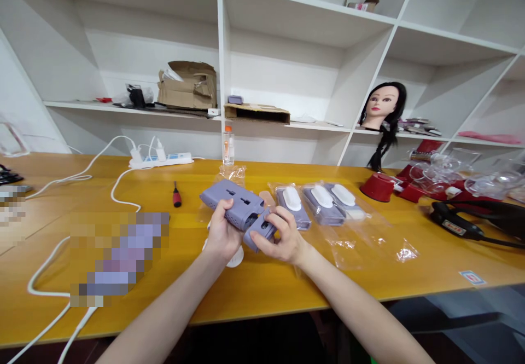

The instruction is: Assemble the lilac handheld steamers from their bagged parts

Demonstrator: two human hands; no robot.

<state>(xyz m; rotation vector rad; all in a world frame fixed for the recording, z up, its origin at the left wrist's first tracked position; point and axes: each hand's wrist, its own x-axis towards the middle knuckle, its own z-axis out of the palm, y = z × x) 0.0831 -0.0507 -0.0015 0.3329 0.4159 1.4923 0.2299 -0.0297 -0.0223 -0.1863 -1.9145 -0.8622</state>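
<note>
Over the table, my left hand [223, 238] grips a purple-grey plastic housing [233, 202] with dark slots on its upper face. Fingers of my right hand [285, 238] are closed on a smaller purple-grey end piece [260, 231], which sits at an angle by the housing's open right end. Whether the two parts touch is hard to make out. Below my left hand a white round object [235, 258] is partly hidden. To the right lie several similar purple-grey units in clear bags, each with a white oval part, the closest being a bagged unit [293, 208].
A red-and-black screwdriver [176, 195] lies left of my hands. A power strip [161, 160] with white cables and a clear bottle [228, 146] stand at the back. Red devices with clear domes [377, 186] and a black strapped item [455, 221] are on the right.
</note>
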